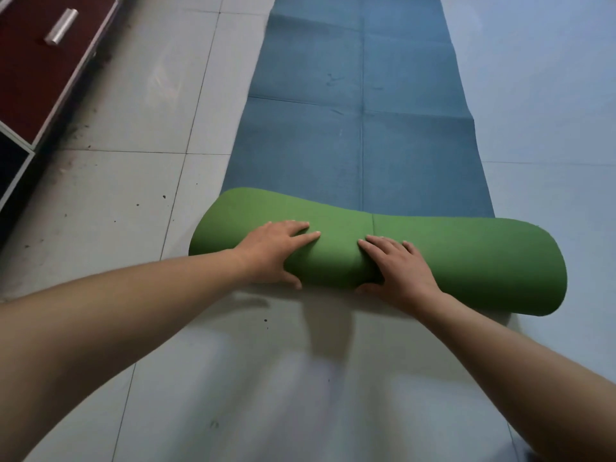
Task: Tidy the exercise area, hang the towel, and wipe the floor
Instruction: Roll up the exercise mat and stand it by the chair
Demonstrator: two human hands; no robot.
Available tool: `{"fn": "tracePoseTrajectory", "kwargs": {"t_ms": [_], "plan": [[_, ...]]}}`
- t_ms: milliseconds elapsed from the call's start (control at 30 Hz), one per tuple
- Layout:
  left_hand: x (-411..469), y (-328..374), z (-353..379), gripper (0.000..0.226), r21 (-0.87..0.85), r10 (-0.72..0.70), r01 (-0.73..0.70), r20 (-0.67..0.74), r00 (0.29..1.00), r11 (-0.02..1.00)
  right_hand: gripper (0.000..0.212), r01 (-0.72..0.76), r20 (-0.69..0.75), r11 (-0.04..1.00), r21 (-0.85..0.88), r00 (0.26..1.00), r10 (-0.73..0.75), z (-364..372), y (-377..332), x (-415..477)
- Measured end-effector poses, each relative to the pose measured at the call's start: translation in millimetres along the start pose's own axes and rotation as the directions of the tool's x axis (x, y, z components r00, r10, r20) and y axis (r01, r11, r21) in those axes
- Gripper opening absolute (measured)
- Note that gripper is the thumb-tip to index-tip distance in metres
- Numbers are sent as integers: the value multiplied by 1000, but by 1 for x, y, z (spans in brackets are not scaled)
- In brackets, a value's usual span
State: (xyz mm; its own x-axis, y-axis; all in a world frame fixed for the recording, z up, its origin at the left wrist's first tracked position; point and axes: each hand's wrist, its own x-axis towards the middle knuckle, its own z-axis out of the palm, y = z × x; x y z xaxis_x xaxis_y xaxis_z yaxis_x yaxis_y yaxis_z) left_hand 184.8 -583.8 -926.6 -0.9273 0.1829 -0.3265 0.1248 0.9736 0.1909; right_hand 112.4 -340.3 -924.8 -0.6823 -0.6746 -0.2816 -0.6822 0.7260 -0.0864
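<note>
Item: exercise mat (360, 151), blue upper face, green underside, lying flat on the floor and running straight away from the person. Near end wound into a thick green roll (450, 258); the greater part of the mat is not yet rolled, by the look of it

Roll: long axis crosswise to the person, left to right, at a right angle to the mat's length. Its right end sits a little nearer the person than its left end, so it lies slightly skewed. Waist pinched in at the middle, ends fuller

Left hand (276, 251): palm down on the roll left of centre, fingers spread flat over the top, thumb tucked under the near side. Pressing, not clenched

Right hand (400, 268): likewise palm down, just right of centre, fingers over the crown, thumb at the near underside. Both hands close together, about equally near the roll

Judgement: step in hand is rolling up the mat; the push goes forward, along the flat length. Skew may need correcting at the left end

Surroundings: pale tiled floor (140, 181), speckled with dark dirt; red cabinet front (36, 78) with metal handle (61, 26) at far left. No towel in view
</note>
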Motion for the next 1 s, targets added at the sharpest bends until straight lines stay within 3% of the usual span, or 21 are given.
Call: {"fn": "tracePoseTrajectory", "kwargs": {"t_ms": [400,767,1000], "plan": [[-12,6,-4,75,-22,43,-41,53,998,999,56,26,-65,998,52,998,-23,-1,-11,-15],[-48,16,-32,67,72,36,-38,34,999,997,49,65,-101,996,62,993,-58,-30,-29,-41],[-105,23,-32,65,33,61,-65,114,992,997,52,146,-18,986,80,989,-145,-38,-57,-71]]}}
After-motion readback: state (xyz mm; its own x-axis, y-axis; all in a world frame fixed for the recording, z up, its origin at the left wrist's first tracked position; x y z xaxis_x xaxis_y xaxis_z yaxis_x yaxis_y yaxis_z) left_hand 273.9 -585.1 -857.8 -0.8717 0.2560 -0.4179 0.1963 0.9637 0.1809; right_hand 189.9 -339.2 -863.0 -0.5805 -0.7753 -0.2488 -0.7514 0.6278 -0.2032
